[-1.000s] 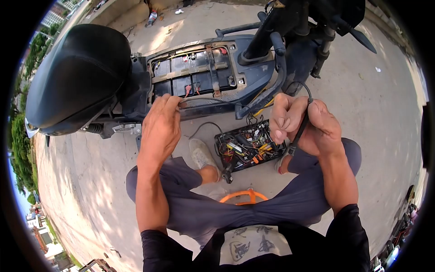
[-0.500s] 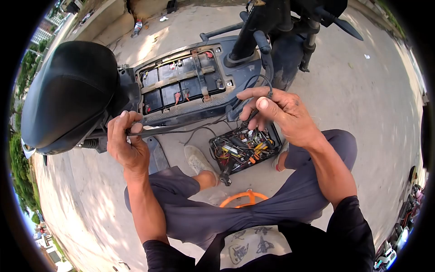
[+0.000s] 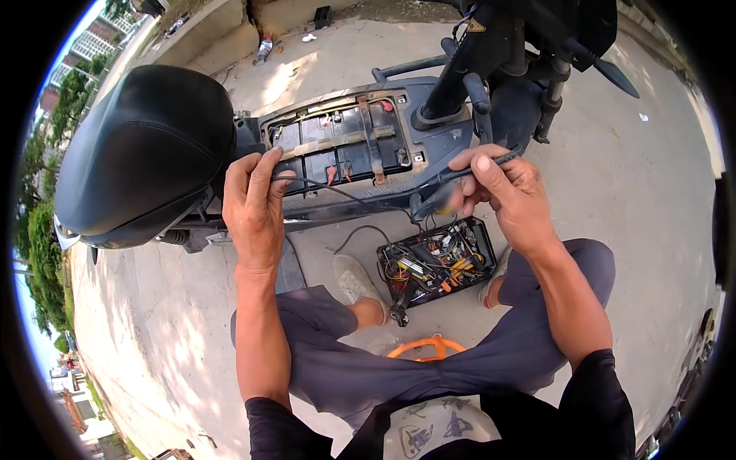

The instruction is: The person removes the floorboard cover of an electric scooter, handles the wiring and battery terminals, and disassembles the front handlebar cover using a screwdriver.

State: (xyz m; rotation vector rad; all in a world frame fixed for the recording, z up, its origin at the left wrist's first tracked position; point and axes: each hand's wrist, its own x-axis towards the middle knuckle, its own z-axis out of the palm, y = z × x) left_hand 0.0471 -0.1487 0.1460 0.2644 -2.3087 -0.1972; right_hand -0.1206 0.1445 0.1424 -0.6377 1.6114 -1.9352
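Observation:
My left hand (image 3: 257, 207) is closed, with a thin black cable (image 3: 326, 186) pinched between thumb and fingertips. The cable runs rightward across the scooter's side, below the open battery bay (image 3: 399, 181). My right hand (image 3: 510, 192) is also closed, gripping a thicker black length of cable (image 3: 509, 156) that pokes out past the index finger. Something blurred and yellowish shows under the right fingertips; I cannot make it out. Inside the bay are several black batteries (image 3: 314, 166) with red terminal covers, under rusty metal straps.
A black toolbox (image 3: 491, 247) full of tools and wires sits on the ground between my feet. The scooter's black seat (image 3: 146, 153) is at the left and its front column (image 3: 452, 88) at the upper right. An orange ring-shaped object (image 3: 429, 345) is below my lap.
My left hand has risen from beside the footboard to the bay's left corner, lifting the cable. My right hand has turned and tightened its grip. The view has shifted left.

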